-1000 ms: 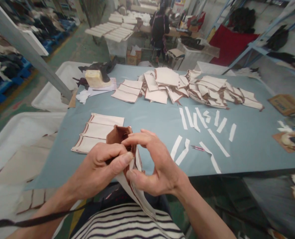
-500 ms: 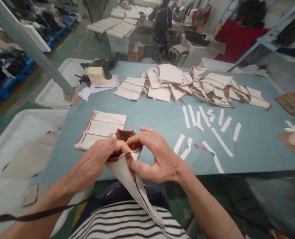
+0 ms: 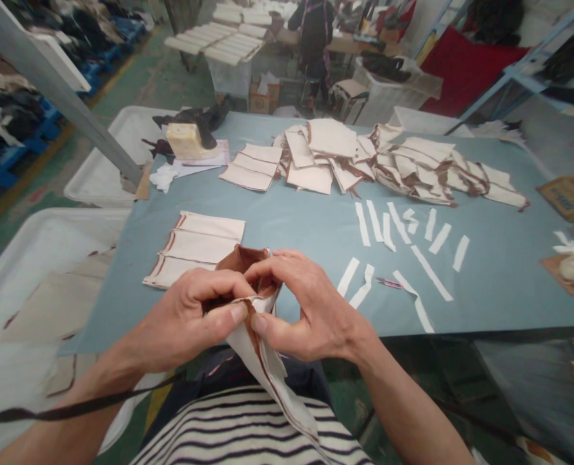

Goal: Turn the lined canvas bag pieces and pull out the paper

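Note:
A white cloth piece with brown edging (image 3: 267,381) hangs over the table's front edge, its brown inner side turned up at the top. My left hand (image 3: 184,316) pinches its edge between thumb and fingers. Close beside it, my right hand (image 3: 303,303) grips the same edge, with the fingertips partly hidden inside the fold. Behind my left hand lies a flat stack of white pieces with brown seams (image 3: 204,239) on the blue-grey table (image 3: 296,223).
Across the table's back lies a heap of white pieces (image 3: 332,139). White strips (image 3: 432,274) and small pink-handled snips (image 3: 390,283) lie on the right. A yellowish block (image 3: 184,141) sits back left. White bins (image 3: 35,239) stand left. A person (image 3: 313,39) is far behind.
My left thumb has come down from above the cloth onto its brown seam, beside my right thumb. The cloth's brown top fold has opened wider. The view has shifted slightly.

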Demonstrator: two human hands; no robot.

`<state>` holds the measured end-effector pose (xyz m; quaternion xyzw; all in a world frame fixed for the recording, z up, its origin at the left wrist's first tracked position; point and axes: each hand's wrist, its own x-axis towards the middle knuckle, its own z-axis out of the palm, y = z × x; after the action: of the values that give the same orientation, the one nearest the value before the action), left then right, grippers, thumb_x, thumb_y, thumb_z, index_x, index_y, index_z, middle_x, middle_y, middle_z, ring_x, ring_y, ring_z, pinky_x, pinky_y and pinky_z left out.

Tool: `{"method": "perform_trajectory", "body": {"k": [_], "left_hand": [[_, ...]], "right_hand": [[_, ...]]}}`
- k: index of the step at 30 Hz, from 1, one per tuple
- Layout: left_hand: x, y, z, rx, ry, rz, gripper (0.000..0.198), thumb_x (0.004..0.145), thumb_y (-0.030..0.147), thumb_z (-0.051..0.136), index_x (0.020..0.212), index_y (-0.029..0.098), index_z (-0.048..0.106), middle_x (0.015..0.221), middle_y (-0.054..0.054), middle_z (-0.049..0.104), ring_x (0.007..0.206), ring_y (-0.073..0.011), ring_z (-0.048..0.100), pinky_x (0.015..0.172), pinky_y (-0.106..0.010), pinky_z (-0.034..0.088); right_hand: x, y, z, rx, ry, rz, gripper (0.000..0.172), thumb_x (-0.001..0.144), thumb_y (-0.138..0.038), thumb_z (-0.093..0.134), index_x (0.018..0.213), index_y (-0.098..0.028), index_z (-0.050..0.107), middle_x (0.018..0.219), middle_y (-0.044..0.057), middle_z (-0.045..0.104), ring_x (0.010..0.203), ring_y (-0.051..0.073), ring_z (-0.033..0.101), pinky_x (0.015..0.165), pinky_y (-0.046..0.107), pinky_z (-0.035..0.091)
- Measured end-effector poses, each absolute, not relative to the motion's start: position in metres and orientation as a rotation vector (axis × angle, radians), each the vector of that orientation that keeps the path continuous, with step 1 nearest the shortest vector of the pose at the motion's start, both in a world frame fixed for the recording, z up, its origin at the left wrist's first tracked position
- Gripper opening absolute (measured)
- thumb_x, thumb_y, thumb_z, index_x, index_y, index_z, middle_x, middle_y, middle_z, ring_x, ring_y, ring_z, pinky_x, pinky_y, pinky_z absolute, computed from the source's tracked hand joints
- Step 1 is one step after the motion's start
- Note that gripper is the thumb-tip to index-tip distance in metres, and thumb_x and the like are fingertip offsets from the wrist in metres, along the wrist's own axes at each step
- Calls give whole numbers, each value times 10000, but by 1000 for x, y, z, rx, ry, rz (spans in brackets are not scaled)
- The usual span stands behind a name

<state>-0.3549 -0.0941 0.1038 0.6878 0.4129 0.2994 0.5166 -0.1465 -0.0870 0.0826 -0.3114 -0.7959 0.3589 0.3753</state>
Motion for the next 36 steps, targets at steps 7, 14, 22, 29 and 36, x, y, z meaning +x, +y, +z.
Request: {"method": "perform_trajectory", "body": {"k": [7, 14, 22, 29, 36], "left_hand": [[-361, -97, 97, 1601, 929, 715, 207, 868, 235, 639, 690, 173, 726, 617, 52, 621, 569, -99, 535, 537, -163, 407], [-361, -96, 94, 1611, 936, 734, 222, 878, 264, 643, 691, 175, 726, 610, 51, 618, 569, -104, 532, 544, -172, 416], [-355, -100, 94, 1570, 1053, 852, 228, 823, 272, 601, 608, 194, 602, 556, 61, 552, 543, -105, 491, 532, -192, 399], [-350, -105, 99, 1710, 1164, 915, 198, 799, 244, 568, 631, 187, 656, 545, 48, 614, 503, -111, 549, 495, -192, 414], [-349, -111, 100, 1980, 1174, 962, 226, 894, 161, 557, 723, 183, 703, 598, 59, 662, 509, -89, 576, 515, -184, 414]], "right_hand": [[-149, -90, 82, -813, -2029, 898, 177, 859, -317, 643, 1003, -217, 668, 962, 34, 795, 852, 203, 695, 964, 412, 514], [-150, -92, 84, -840, -2022, 884, 192, 833, -290, 648, 1006, -210, 667, 948, 35, 775, 856, 204, 680, 930, 398, 515], [-152, -92, 85, -900, -2028, 867, 232, 835, -278, 669, 1055, -208, 673, 995, 54, 792, 885, 218, 695, 977, 418, 530], [-151, -94, 90, -970, -2054, 892, 164, 852, -278, 666, 993, -214, 719, 933, 33, 804, 800, 190, 700, 814, 321, 525], [-150, -95, 93, -1041, -2071, 880, 89, 824, -275, 628, 776, -202, 644, 705, -13, 668, 622, 137, 551, 629, 282, 368]]}}
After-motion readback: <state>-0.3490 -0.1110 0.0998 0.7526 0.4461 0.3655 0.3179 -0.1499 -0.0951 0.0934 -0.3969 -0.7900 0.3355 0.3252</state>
